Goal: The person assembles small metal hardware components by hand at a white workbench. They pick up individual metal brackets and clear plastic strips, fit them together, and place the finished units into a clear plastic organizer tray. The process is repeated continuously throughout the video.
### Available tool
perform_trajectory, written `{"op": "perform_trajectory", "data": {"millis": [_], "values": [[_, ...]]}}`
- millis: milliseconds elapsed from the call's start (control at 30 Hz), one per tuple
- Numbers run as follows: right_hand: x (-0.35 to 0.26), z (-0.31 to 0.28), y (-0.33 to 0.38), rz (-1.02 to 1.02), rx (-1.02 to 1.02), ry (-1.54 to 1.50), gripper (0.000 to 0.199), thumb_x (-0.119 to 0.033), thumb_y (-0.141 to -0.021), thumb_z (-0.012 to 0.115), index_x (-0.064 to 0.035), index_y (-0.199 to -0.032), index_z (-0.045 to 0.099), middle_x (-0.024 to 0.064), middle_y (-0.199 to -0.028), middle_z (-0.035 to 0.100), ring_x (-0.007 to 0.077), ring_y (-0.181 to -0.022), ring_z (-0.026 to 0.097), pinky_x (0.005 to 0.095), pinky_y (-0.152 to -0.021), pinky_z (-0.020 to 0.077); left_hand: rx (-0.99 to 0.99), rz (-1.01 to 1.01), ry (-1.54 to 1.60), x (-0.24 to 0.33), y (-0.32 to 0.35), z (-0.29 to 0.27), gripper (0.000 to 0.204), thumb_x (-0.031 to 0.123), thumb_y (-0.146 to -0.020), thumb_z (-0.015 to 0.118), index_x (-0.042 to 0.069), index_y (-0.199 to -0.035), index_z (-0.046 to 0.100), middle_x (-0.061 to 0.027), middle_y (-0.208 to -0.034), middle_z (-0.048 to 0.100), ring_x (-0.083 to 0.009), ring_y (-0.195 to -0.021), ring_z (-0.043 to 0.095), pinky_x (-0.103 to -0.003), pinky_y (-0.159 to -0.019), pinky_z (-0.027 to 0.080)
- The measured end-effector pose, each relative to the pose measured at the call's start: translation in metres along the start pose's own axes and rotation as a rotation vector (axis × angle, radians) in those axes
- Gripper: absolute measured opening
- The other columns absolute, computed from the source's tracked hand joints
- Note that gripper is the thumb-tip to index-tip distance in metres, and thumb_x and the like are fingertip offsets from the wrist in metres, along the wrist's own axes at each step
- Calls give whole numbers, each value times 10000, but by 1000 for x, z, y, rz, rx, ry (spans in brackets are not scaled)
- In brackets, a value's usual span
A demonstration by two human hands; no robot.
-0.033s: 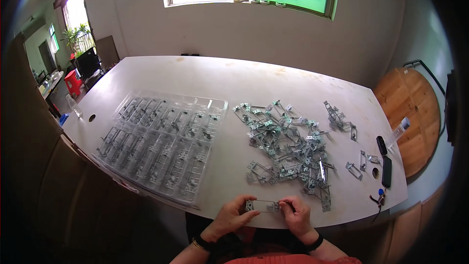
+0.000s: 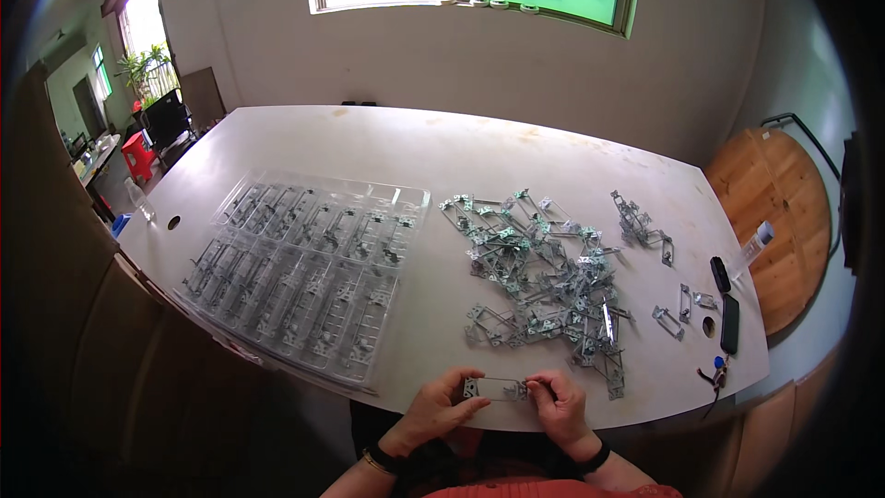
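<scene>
A thin metal bracket frame [image 2: 501,389], a narrow rectangle with perforated plates at its ends, is held level over the table's front edge. My left hand [image 2: 442,410] grips its left end between thumb and fingers. At the other end, the fingertips of my right hand [image 2: 559,406] pinch the plate. Just beyond lies a tangled pile of similar metal frames [image 2: 544,267]. To the left, a clear plastic tray [image 2: 402,195] holds rows of these frames in its compartments.
The white table [image 2: 461,143] carries a small cluster of frames [image 2: 636,221] at right. Near its right edge are a plastic bottle [image 2: 751,249], a black case [image 2: 730,325], and pliers [image 2: 717,374]. Another bottle [image 2: 140,199] stands far left. A round wooden board [image 2: 772,221] leans at the wall.
</scene>
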State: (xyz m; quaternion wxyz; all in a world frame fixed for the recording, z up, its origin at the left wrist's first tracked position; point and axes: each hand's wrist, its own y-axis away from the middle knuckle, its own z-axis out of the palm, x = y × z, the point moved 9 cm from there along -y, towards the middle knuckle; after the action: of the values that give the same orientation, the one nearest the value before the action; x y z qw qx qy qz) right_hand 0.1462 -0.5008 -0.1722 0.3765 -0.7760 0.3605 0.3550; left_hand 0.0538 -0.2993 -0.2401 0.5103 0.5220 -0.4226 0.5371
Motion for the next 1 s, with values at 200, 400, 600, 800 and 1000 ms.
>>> {"op": "perform_trajectory", "data": {"millis": [200,400,600,800,1000], "values": [[3,0,1,9,-14,-4,84,-95,-1039,783,-48,-1106,763,123,-930,740,244,-770,725,360,-702,569,-17,0,-35,0,-1,0,454,47,-1041,800,24,-1447,597,44,-949,677,-17,-795,626,-203,-667,511],[1,0,-1,-4,-7,14,76,-96,-1044,777,-42,-1096,763,134,-951,748,259,-787,730,362,-712,572,-22,-24,-73,10,1,1,480,90,-1039,817,18,-1459,596,48,-926,679,-18,-778,628,-201,-660,508],[14,4,2,51,-18,4,72,-100,-1054,767,-35,-1086,756,113,-940,746,226,-789,715,346,-710,564,9,41,-67,6,0,1,457,129,-1045,817,36,-1448,623,72,-827,612,-13,-727,580,-207,-627,456],[2,2,3,-15,23,4,108,-143,-1087,748,-35,-1075,746,57,-874,714,138,-742,654,301,-690,530,4,64,-133,22,3,1,465,189,-1040,830,56,-1442,637,83,-774,537,-15,-686,516,-223,-595,398],[5,2,2,-14,11,-9,134,-161,-1090,747,-28,-1079,747,58,-879,710,144,-733,647,308,-680,525,5,30,-87,21,3,3,458,183,-1045,823,56,-1442,633,76,-776,546,-20,-685,508,-231,-599,407]]}}
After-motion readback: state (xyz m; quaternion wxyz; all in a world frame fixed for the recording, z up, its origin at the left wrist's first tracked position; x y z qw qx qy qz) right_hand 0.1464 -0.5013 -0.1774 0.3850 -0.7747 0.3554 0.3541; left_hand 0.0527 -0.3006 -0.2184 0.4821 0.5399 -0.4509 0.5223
